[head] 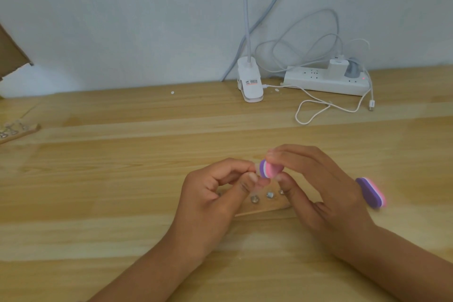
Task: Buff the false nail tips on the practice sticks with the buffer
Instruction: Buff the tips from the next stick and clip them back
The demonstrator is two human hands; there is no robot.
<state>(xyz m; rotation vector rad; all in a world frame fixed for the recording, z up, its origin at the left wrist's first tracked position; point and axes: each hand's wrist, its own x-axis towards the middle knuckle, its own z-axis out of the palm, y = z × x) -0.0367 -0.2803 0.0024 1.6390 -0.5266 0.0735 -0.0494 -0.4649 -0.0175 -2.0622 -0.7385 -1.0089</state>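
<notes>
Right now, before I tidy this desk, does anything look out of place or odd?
Only small things. White specks lie loose on the table by the clip lamp. A charging cable's free plug lies unconnected. A spare buffer lies idle beside the right hand, which holds another buffer.

Left hand [208, 193] and right hand [328, 196] are bare, forearms uncovered too.

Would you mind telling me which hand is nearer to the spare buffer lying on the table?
Right. The right hand is just left of the spare buffer; the left hand is farther left, beyond the right hand.
</notes>
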